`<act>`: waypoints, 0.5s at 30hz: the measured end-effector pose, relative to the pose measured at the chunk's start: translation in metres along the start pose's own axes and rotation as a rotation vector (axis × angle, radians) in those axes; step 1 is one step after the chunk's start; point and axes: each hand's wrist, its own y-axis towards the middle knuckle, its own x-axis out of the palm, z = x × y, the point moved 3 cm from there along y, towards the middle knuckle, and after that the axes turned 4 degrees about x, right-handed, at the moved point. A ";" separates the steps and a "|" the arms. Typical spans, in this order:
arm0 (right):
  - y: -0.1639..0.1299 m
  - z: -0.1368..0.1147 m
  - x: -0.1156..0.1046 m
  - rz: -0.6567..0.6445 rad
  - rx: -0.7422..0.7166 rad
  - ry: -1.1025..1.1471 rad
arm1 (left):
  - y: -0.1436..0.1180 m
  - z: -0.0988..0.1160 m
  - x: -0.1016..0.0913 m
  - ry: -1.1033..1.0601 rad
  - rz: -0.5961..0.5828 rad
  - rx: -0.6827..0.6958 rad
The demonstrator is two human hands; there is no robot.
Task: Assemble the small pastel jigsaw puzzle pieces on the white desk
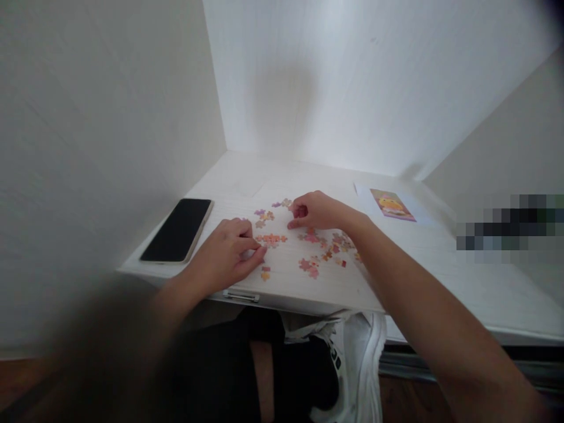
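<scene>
My left hand [233,249] rests on the white table, its thumb and forefinger brought together at the left end of a short strip of joined orange jigsaw puzzle pieces [272,238]. Whatever lies between those fingertips is hidden. My right hand [318,211] hovers with curled fingers, its thumb apart from the forefinger, next to a few pale puzzle pieces [286,202]. Purple and yellow pieces [264,216] lie between the hands. Under my right wrist spreads a loose heap of puzzle pieces [337,244]. Pink pieces [311,266] and a yellow-and-red piece [265,273] sit nearer the front edge.
A dark-screened phone [178,230] lies at the table's left. On the right, a picture card with a yellow figure [392,204] rests on a white sheet. Walls enclose the table [432,264] at the back and sides. A metal catch [241,295] is on the front edge.
</scene>
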 end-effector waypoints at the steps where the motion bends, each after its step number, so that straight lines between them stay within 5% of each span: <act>1: 0.001 0.000 0.001 -0.008 0.003 -0.002 | -0.001 -0.003 -0.002 -0.004 0.058 -0.053; 5: 0.002 -0.001 0.002 0.002 0.011 -0.043 | -0.011 -0.025 -0.016 -0.015 0.416 -0.407; 7: 0.003 -0.001 0.002 0.019 0.021 -0.044 | -0.017 -0.037 -0.025 -0.034 0.484 -0.523; 15: 0.005 0.003 0.009 -0.038 0.040 0.069 | -0.026 -0.051 -0.058 0.118 0.120 -0.480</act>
